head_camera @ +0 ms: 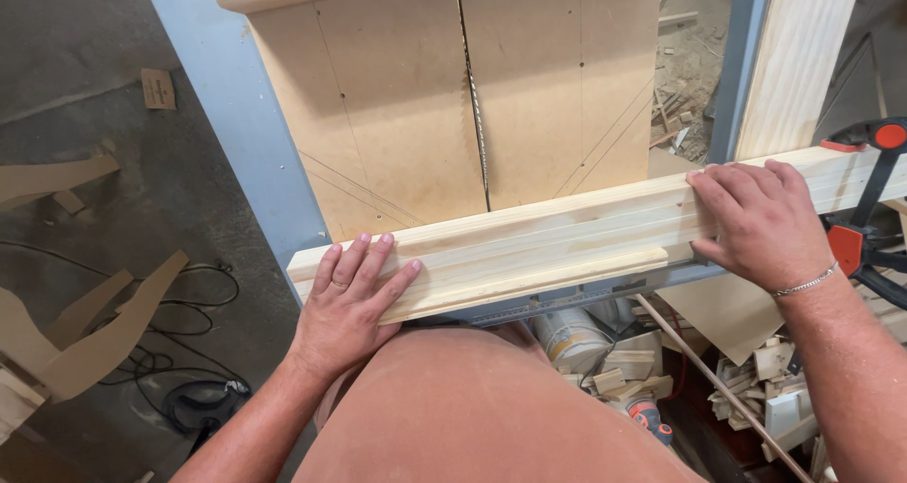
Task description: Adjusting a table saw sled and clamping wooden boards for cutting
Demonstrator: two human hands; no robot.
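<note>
Both hands press flat, fingers spread, on the long pale pine moulding strip (567, 242): left hand (350, 299) near its end, right hand (761, 219) beyond the thin upright saw blade (477, 115) on the fibreboard counter (378, 115).

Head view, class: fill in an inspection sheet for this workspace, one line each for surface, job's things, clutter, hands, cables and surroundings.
Surface: brown sled board with a saw blade standing in its slot.
Job's things: pale wood strips lying across the sled, over the blade line.
Clutter: offcuts and a can below the table.
Hands: left hand flat on the strips' left end; right hand pressing the right part, bracelet on the wrist.
Cables: black cable coiled on the floor at left.
Surroundings: clamp at right; cut wood shapes on the concrete floor.
</note>
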